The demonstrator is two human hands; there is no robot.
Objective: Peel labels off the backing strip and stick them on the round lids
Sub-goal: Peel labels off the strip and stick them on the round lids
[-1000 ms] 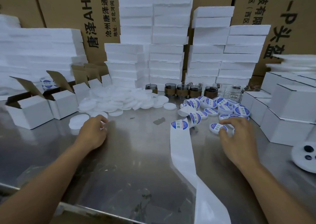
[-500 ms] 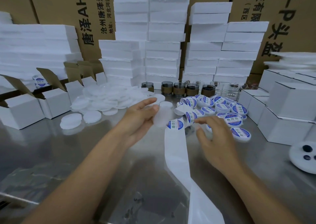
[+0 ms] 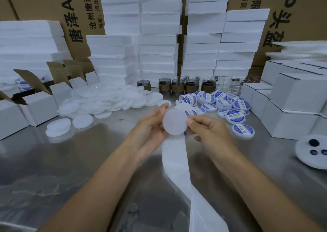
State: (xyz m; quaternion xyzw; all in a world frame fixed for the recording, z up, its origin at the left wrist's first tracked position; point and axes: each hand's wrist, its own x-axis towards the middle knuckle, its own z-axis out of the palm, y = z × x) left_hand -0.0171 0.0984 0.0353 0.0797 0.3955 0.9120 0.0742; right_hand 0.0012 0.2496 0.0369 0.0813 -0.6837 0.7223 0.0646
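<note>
Frosted white plastic, thin and rigid by the look of it, makes up the blank round lid held up over the middle of the steel table. It probably weighs next to nothing and has a smooth face that could slip, so the rim is the sensible place to take it, leaving the flat face free for a label.

That is roughly how it sits. The left hand cups the lid from the left, with its fingertips curled round the far-left edge and the palm behind. The right hand closes on the right edge, its thumb touching the rim. Both hands are partly curled, not fists; whether the right hand also carries a peeled label behind the lid cannot be told.

Directly under the lid hangs the white backing strip, running toward the near edge of the table, bare of labels along its visible length. It looks limp and papery and would want gentle pulling. Its far end curls up by a short run of blue-and-white labels just beyond the hands.

To the far right lie labelled lids in a loose pile; to the far left, a heap of unlabelled lids.
</note>
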